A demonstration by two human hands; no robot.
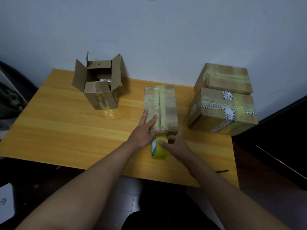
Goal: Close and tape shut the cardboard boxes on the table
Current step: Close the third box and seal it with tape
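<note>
Glossy yellow-varnished wood grain on the table [66,127], with a sheen near the open box [99,87] of plain matt brown cardboard. Shiny, slightly wrinkled yellowish tape film over the flat cardboard box [164,103]; smooth glossy yellow plastic on the tape roll [158,149].

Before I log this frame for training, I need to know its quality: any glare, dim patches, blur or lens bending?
Head view: a small glare patch shines on the table just in front of the open box; the bottom of the frame below the table is very dark; the wide lens splays the table edges outward; the tape roll and both hands look slightly soft, while the taped boxes on the right read clearly.
</note>
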